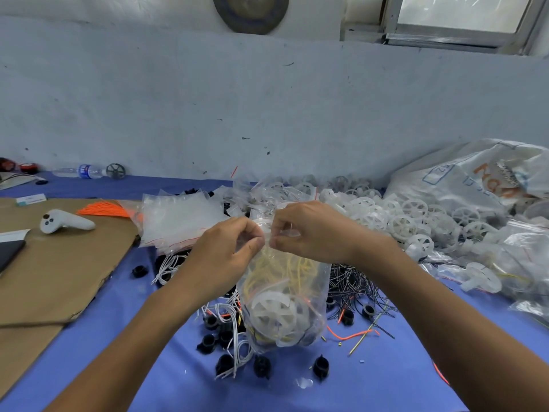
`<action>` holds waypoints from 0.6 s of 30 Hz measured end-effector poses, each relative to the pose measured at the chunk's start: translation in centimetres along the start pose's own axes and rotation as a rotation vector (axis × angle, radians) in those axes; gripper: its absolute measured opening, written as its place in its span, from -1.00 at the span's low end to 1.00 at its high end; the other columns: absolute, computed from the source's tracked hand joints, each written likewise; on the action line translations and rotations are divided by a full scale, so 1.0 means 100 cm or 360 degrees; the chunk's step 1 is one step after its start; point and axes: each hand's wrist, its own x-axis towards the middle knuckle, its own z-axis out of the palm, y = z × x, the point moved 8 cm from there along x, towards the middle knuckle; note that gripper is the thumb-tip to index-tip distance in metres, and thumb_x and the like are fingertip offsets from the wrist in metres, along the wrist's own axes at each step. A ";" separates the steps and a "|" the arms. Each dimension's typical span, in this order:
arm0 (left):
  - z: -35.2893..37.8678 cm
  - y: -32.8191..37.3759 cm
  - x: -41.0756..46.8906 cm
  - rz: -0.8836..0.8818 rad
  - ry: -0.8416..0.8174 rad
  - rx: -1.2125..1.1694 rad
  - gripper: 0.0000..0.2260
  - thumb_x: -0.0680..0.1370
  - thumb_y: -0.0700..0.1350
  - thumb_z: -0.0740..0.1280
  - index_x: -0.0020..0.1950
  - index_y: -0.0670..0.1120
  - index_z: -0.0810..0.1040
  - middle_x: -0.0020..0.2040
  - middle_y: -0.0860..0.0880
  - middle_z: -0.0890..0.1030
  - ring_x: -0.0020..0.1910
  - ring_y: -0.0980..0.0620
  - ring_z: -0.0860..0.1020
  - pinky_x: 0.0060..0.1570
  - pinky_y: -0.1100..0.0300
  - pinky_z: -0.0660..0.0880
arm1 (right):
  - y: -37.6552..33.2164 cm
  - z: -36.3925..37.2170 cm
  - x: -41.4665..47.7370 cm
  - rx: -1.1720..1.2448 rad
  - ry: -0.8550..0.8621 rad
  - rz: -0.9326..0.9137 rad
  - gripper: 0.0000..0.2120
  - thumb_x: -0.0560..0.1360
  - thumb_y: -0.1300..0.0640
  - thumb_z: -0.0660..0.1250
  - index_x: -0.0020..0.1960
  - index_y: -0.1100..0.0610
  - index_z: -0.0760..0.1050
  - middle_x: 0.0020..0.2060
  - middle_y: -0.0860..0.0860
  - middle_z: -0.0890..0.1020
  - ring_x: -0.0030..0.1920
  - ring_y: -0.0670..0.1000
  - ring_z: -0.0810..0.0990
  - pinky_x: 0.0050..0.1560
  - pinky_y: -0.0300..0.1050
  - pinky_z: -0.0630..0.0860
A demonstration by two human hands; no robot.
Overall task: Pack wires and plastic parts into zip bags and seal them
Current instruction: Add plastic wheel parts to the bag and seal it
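I hold the zip bag (282, 295) up over the middle of the table (148, 367), above the loose black parts (261, 365) and wires (356, 281). My left hand (228, 251) and right hand (309, 233) meet at its top edge, each grip pinched shut on the zip strip, thumbs nearly touching. Inside hang yellow wires (282, 269) and a white wheel (273, 310), sunk to the bottom. I judge this to be the sealing. To do it well I should line up the two lips, keep the wires below the strip, and press along it from the middle outward to each corner.
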 end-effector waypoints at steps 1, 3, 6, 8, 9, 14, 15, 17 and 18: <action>0.000 0.000 0.000 -0.0001 0.0001 -0.0005 -0.92 0.58 -0.06 0.38 -0.10 0.10 0.55 -0.16 0.16 0.62 -0.11 0.25 0.56 -0.16 0.46 0.39 | 0.001 0.000 -0.001 -0.0003 -0.0010 0.0004 -0.82 0.52 -0.10 0.31 -0.06 0.00 0.56 -0.11 -0.11 0.62 -0.05 -0.02 0.56 0.02 0.00 0.50; 0.000 0.001 0.000 0.0009 -0.0006 0.0021 -0.91 0.58 -0.06 0.37 -0.10 0.11 0.54 -0.15 0.16 0.60 -0.11 0.24 0.55 -0.16 0.45 0.39 | 0.001 0.000 -0.002 -0.0003 -0.0016 -0.0007 -0.84 0.53 -0.05 0.30 -0.06 0.02 0.56 -0.13 -0.11 0.63 -0.07 -0.02 0.56 0.00 -0.01 0.51; 0.001 0.005 0.001 0.0069 -0.0008 0.0153 -0.95 0.58 -0.02 0.36 -0.06 0.13 0.53 -0.11 0.20 0.57 -0.06 0.24 0.50 -0.10 0.38 0.38 | -0.003 -0.001 -0.002 0.0001 0.0020 -0.0038 -0.86 0.53 -0.01 0.31 -0.07 0.03 0.57 -0.17 -0.09 0.62 -0.10 -0.01 0.56 -0.01 0.01 0.50; 0.002 0.009 0.003 0.0114 -0.0012 0.0227 -0.97 0.59 0.01 0.35 -0.04 0.14 0.52 -0.10 0.20 0.55 -0.03 0.24 0.47 -0.07 0.32 0.39 | -0.005 -0.002 -0.002 0.0004 0.0044 -0.0063 -0.85 0.54 -0.02 0.31 -0.08 0.05 0.57 -0.18 -0.08 0.61 -0.12 0.00 0.55 -0.03 0.02 0.50; 0.002 0.010 0.003 0.0129 -0.0015 0.0259 -0.97 0.59 0.01 0.34 -0.04 0.14 0.51 -0.10 0.20 0.55 -0.03 0.24 0.46 -0.07 0.30 0.38 | -0.006 -0.002 -0.002 0.0006 0.0052 -0.0074 -0.85 0.54 -0.02 0.32 -0.09 0.05 0.56 -0.19 -0.08 0.61 -0.12 0.00 0.55 -0.04 0.02 0.50; 0.001 0.008 0.002 0.0141 -0.0002 0.0302 -0.92 0.59 0.00 0.32 -0.08 0.15 0.48 -0.12 0.21 0.54 -0.04 0.25 0.44 -0.10 0.28 0.36 | 0.000 -0.004 -0.005 -0.0014 0.0078 -0.0049 -0.86 0.53 -0.07 0.32 -0.07 -0.02 0.57 -0.15 -0.12 0.62 -0.10 -0.06 0.55 -0.03 -0.03 0.51; 0.001 0.008 0.002 0.0139 0.0001 0.0311 -0.92 0.59 0.00 0.32 -0.09 0.15 0.47 -0.12 0.21 0.53 -0.04 0.25 0.44 -0.09 0.27 0.37 | 0.003 -0.005 -0.006 -0.0032 0.0083 -0.0034 -0.86 0.53 -0.07 0.32 -0.06 -0.03 0.57 -0.14 -0.14 0.62 -0.10 -0.07 0.55 -0.03 -0.05 0.51; 0.000 0.009 0.001 0.0149 0.0002 0.0339 -0.94 0.59 0.00 0.33 -0.07 0.13 0.48 -0.10 0.21 0.54 -0.05 0.22 0.44 -0.06 0.22 0.39 | 0.006 -0.006 -0.007 -0.0050 0.0092 -0.0028 -0.89 0.54 -0.05 0.31 -0.07 -0.04 0.56 -0.15 -0.15 0.61 -0.12 -0.09 0.54 -0.05 -0.06 0.51; 0.000 0.011 0.001 0.0164 0.0006 0.0369 -0.96 0.59 0.00 0.33 -0.06 0.12 0.49 -0.09 0.20 0.54 -0.05 0.20 0.45 -0.03 0.19 0.40 | 0.006 -0.006 -0.008 -0.0056 0.0101 -0.0037 -0.90 0.54 -0.04 0.31 -0.08 -0.04 0.55 -0.16 -0.15 0.60 -0.13 -0.09 0.53 -0.06 -0.06 0.51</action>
